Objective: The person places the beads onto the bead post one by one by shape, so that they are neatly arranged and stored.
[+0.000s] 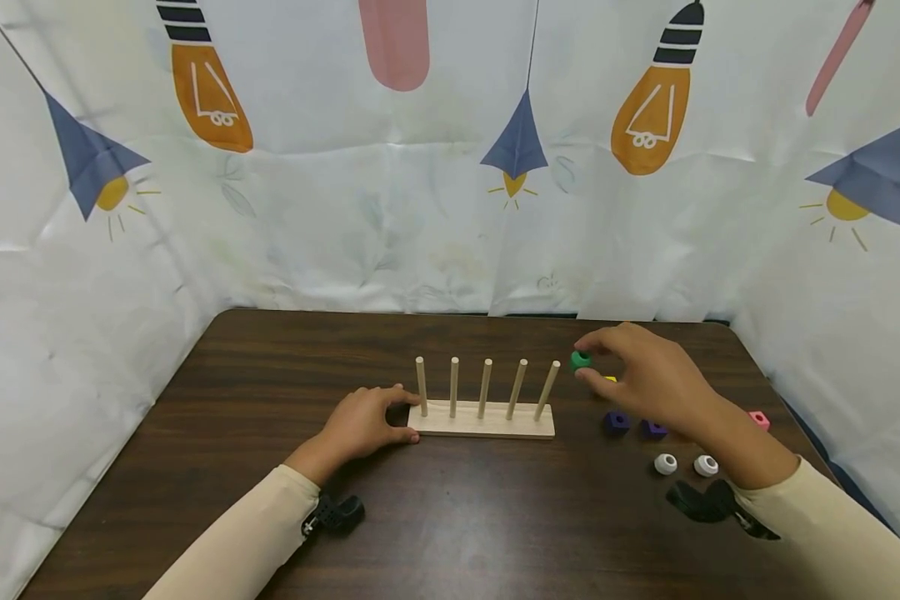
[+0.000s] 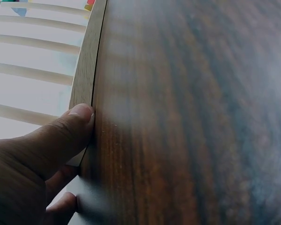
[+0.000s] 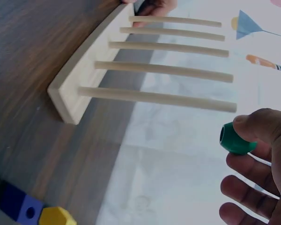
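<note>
Your right hand (image 1: 648, 375) pinches a green bead (image 1: 581, 360) between thumb and forefinger, the other fingers loosely spread. It holds the bead in the air just to the right of the rightmost peg (image 1: 547, 389), near the peg's top, with a narrow gap between bead and peg. In the right wrist view the bead's (image 3: 235, 139) hole faces toward the pegs and sits a little lower than the tip of the nearest one.

Your left hand (image 1: 363, 421) grips the left end of the wooden peg base (image 1: 487, 427); the thumb lies against the front edge and the fingers curl around the back. The left wrist view shows the thumb (image 2: 68, 126) pressed flat to the base's edge (image 2: 86, 65).

The base stands near the middle of the table (image 1: 232, 400), its five pegs all bare and leaning slightly to the right. To its right, under and beside your right wrist, lie loose beads: a dark blue cube (image 1: 617, 422), a purple one (image 1: 653, 429), two white rings (image 1: 665, 464), a pink piece (image 1: 758, 419) close to the right edge, and a bit of yellow (image 1: 610, 379) mostly hidden by your fingers.

The left half of the table and the strip along its near edge are bare dark wood. A white curtain (image 1: 420, 208) printed with bulbs and lamps closes in the far, left and right edges.
</note>
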`<state>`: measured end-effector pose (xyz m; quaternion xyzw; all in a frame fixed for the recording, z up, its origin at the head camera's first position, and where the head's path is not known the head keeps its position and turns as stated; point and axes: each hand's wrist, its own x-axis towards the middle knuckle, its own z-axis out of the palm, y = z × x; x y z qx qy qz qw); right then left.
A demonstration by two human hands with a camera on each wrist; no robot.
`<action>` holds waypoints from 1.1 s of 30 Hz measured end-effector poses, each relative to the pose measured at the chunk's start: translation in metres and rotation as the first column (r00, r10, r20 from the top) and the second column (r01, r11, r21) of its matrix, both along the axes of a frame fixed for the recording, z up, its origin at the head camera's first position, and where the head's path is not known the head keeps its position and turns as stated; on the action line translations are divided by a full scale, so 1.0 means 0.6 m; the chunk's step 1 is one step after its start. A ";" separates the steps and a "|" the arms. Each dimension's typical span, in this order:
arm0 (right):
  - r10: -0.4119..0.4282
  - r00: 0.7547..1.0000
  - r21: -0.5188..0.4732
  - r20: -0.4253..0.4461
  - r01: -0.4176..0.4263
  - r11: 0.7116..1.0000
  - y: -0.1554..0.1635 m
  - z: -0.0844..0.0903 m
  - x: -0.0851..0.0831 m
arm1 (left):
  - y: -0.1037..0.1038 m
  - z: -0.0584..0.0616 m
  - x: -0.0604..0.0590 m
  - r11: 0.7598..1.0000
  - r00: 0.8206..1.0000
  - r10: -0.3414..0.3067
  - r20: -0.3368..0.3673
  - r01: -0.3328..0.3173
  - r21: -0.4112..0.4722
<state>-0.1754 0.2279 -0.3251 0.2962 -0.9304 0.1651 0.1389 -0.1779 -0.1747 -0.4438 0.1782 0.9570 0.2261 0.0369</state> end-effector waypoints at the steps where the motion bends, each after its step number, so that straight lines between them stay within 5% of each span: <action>1: 0.001 1.000 -0.001 0.002 -0.001 1.000 -0.003 0.003 0.000 | 0.000 0.000 0.000 1.000 1.000 0.000 -0.001 0.000 0.002; 33: 0.089 0.995 -0.040 0.033 -0.088 0.995 -0.089 0.025 -0.014 | 0.002 0.002 0.002 1.000 1.000 0.007 0.010 -0.007 0.028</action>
